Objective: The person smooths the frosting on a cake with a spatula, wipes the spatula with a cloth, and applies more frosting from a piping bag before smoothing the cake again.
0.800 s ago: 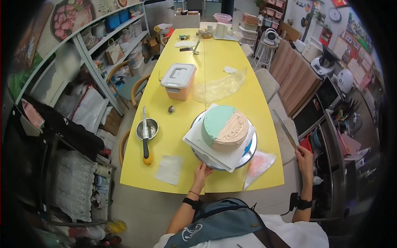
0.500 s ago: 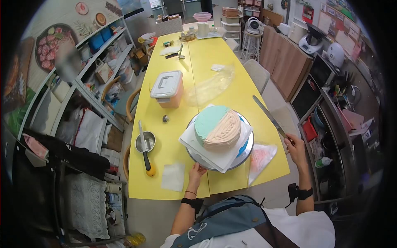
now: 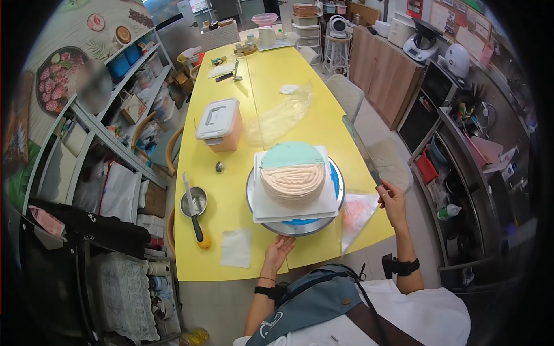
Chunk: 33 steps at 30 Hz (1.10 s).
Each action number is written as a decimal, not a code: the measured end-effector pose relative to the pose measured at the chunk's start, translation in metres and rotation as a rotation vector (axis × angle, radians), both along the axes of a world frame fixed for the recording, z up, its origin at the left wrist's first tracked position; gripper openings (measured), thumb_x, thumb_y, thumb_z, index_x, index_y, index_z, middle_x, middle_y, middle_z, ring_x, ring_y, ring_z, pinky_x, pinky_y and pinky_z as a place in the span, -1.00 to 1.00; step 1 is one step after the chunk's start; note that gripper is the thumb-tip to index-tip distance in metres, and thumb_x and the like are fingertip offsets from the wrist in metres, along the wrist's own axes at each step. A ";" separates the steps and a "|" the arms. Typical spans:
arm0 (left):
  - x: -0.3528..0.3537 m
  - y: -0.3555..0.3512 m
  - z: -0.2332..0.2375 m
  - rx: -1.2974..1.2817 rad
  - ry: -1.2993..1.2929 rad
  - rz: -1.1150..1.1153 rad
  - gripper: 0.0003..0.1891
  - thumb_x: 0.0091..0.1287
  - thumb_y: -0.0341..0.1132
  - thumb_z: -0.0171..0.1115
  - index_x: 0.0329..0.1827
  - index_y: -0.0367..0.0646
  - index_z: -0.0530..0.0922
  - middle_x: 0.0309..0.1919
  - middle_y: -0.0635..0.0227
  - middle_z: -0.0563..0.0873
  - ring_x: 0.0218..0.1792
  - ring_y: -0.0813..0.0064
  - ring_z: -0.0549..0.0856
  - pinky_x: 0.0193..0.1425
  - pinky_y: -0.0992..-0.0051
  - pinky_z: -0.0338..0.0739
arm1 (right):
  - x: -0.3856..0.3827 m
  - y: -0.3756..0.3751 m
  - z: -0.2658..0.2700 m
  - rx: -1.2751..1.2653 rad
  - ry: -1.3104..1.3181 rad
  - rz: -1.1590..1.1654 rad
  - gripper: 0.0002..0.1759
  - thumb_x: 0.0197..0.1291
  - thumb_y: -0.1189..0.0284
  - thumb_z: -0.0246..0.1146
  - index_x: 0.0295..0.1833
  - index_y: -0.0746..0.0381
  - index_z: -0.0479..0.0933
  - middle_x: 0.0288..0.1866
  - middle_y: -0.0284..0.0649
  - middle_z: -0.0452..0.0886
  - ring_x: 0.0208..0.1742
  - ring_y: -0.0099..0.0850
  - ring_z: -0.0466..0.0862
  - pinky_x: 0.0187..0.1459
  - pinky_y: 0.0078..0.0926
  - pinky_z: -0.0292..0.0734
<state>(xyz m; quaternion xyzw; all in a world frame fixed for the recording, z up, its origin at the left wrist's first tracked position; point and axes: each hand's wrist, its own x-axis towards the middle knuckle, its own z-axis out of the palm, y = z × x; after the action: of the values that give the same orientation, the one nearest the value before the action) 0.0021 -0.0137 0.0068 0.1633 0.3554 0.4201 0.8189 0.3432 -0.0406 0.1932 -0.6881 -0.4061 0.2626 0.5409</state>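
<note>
A round cake [image 3: 292, 176], mint green on its far half and ridged pale peach on its near half, stands on a white square board [image 3: 264, 212]. Beneath the board is a round metal turntable [image 3: 295, 228] with blue showing at its edge. My left hand [image 3: 280, 251] is at the near rim of the turntable, palm up, fingers apart. In my right hand [image 3: 392, 200] is the handle of a long spatula [image 3: 360, 144], its blade pointing away over the table's right edge. A piping bag [image 3: 356, 218] with pink contents lies between the turntable and my right hand.
On the yellow table [image 3: 231, 179] are a lidded container [image 3: 220, 124], a metal bowl [image 3: 194, 201] with a black-handled knife across it, a paper sheet [image 3: 236, 248] and a clear plastic sheet [image 3: 283, 118]. Chairs line both sides; shelves stand left, a counter right.
The turntable, board and cake have turned, bringing the peach half towards me. My left hand has opened out at the rim. The whole view has shifted slightly.
</note>
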 end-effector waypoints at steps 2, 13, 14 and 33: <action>0.007 0.000 0.013 0.029 0.023 -0.081 -0.67 0.41 -0.37 -0.17 0.20 -0.24 0.25 0.06 0.16 0.49 0.08 0.24 0.52 0.11 0.30 0.47 | -0.002 -0.003 -0.003 -0.006 0.047 -0.012 -0.57 0.19 0.38 0.18 0.12 0.40 0.42 -0.50 -0.35 0.52 -0.56 -0.69 0.45 -0.57 -0.75 0.33; 0.013 0.002 0.004 -0.016 0.052 0.063 -0.69 0.43 -0.25 -0.16 0.12 -0.23 0.32 0.00 0.15 0.52 0.03 0.21 0.55 0.11 0.29 0.48 | 0.002 -0.024 -0.029 0.076 0.163 -0.073 -0.61 0.19 0.43 0.17 0.10 0.38 0.45 -0.36 -0.32 0.51 -0.53 -0.64 0.47 -0.57 -0.73 0.37; 0.013 0.001 0.004 -0.015 0.057 0.083 -0.69 0.44 -0.24 -0.17 0.11 -0.23 0.32 0.00 0.15 0.53 0.03 0.21 0.55 0.11 0.28 0.47 | 0.003 -0.025 -0.030 0.076 0.169 -0.083 -0.61 0.19 0.44 0.17 0.10 0.39 0.44 -0.35 -0.33 0.51 -0.53 -0.64 0.47 -0.57 -0.73 0.36; 0.003 -0.001 0.005 0.048 0.081 0.260 -0.62 0.45 -0.20 -0.19 0.22 -0.23 0.24 0.05 0.20 0.47 -0.01 0.31 0.53 0.01 0.40 0.47 | -0.007 -0.026 -0.033 0.045 0.159 -0.011 -0.59 0.17 0.43 0.18 0.12 0.39 0.43 -0.36 -0.34 0.50 -0.52 -0.64 0.47 -0.56 -0.73 0.37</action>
<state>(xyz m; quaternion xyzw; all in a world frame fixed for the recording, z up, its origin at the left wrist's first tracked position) 0.0054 -0.0143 0.0114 0.1520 0.3961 0.5240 0.7385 0.3363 -0.0668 0.1602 -0.6549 -0.3639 0.3041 0.5884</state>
